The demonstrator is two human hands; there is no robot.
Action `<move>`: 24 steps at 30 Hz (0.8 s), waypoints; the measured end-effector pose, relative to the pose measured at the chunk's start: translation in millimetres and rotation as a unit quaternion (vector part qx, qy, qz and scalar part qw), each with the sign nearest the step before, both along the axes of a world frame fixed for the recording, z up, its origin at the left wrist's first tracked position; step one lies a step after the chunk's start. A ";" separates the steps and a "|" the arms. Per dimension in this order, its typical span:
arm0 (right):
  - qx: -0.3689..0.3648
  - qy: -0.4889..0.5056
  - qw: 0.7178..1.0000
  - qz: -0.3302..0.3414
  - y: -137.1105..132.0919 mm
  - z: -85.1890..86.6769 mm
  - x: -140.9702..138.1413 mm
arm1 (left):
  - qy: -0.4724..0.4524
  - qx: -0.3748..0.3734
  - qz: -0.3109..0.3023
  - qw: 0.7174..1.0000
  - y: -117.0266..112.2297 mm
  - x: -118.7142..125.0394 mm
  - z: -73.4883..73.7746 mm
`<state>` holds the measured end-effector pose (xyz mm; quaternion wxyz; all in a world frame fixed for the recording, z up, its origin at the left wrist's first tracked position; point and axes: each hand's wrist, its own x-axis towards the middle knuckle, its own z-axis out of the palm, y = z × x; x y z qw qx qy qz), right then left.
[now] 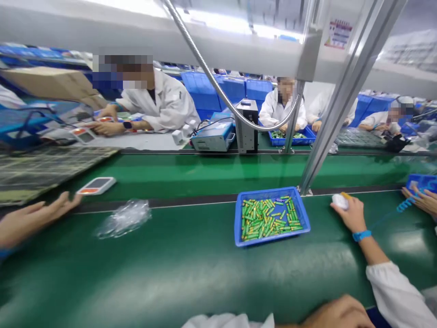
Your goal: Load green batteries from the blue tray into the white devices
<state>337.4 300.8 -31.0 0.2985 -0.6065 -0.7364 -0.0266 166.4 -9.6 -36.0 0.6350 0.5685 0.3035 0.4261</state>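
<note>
Your right arm comes in from the lower-right corner, stretched fwd & slightly left, nearly straight at the elbow. A white fabric sleeve (399, 296) covers it to mid-forearm; the rest is bare, w/ a thin bright-blue wristband (362, 235) at the wrist. Your right hand (348, 212) is palm down, fingers curled over a small white rounded object (339, 201). Your left hand (337, 314) sits low at the bottom edge, close to your body, knuckles up, only its top showing; grip can't be made out. Hands are well apart.
</note>
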 end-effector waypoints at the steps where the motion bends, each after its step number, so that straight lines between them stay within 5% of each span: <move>1: -0.005 0.002 1.000 0.024 -25.0 -2.9 1.1 | 0.003 0.026 0.005 1.000 5.3 -3.6 -4.5; 7: -0.090 0.119 0.984 0.101 -173.2 -29.4 -10.5 | 0.111 0.182 0.184 0.959 32.5 -30.2 -27.8; 12: -0.234 0.282 0.925 0.097 -248.7 -30.0 -44.1 | 0.081 0.224 0.125 0.963 44.7 -67.0 -29.8; 20: -0.253 0.386 0.860 0.218 -250.8 43.6 -108.9 | 0.055 0.245 0.217 0.943 32.2 -135.7 21.8; 24: -0.190 0.341 0.877 0.280 -237.6 68.1 -158.7 | 0.037 0.277 0.273 0.921 31.7 -151.8 40.7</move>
